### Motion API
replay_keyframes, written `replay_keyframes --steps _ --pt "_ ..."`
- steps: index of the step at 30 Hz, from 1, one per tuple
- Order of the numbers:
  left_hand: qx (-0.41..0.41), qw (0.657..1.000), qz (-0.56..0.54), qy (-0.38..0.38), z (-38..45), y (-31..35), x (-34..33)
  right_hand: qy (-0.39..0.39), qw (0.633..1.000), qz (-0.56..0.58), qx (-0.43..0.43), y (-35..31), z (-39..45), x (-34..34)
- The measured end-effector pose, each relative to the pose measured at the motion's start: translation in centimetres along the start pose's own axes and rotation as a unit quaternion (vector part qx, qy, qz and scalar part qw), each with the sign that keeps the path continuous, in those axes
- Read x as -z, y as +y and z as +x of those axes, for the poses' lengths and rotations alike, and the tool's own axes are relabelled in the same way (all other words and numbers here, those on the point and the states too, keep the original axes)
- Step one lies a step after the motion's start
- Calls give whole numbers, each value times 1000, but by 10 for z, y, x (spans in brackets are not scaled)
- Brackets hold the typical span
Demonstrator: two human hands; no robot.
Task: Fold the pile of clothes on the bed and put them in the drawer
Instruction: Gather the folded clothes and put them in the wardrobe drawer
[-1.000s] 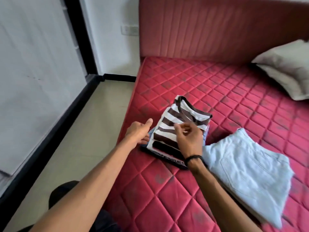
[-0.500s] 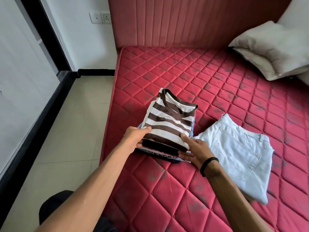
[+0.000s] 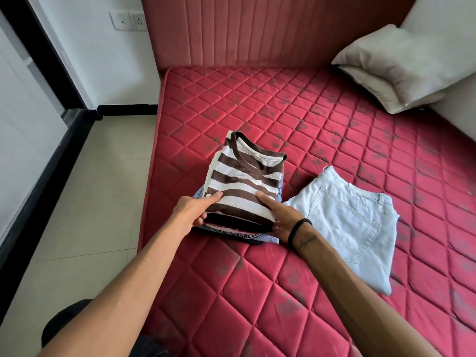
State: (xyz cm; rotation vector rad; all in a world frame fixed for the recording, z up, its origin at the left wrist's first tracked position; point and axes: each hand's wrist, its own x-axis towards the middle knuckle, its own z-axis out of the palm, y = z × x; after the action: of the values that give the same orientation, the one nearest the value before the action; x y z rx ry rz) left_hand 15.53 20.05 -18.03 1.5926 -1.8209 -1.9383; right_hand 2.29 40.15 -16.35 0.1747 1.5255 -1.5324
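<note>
A stack of folded clothes lies near the left edge of the red quilted mattress. A brown-and-white striped shirt is on top, with dark and blue garments under it. My left hand grips the stack's near left corner, thumb on the striped shirt and fingers underneath. My right hand grips the near right corner the same way, thumb on top. Folded pale blue jeans lie flat just right of the stack.
A grey-white pillow leans against the red headboard at the back right. Tiled floor runs along the bed's left side, bordered by a white panel with black trim. A wall socket sits at top left.
My right hand has come down from the top of the striped shirt to the stack's near right corner. My left hand has closed on the near left corner. The view shifted left.
</note>
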Motion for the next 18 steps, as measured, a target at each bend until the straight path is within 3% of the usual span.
replay_keyframes --steps 3,6,9,13,15,18 --pt "-5 1000 17 7 -8 -3 -4 -58 997 51 -24 0 0 -3" --pt "6 1000 21 4 -21 -10 -2 -64 997 37 -8 3 -2 0" --pt "6 998 25 -61 -51 -18 5 -55 998 1 9 10 -11 18" --pt "2 983 37 -180 -112 -68 0 -109 992 -58 -3 47 -45 70" --pt "36 966 24 -254 -145 -105 -13 -123 986 -109 6 71 -61 103" --pt "112 940 -35 -320 -177 -154 -40 -188 962 -188 -64 101 -76 144"
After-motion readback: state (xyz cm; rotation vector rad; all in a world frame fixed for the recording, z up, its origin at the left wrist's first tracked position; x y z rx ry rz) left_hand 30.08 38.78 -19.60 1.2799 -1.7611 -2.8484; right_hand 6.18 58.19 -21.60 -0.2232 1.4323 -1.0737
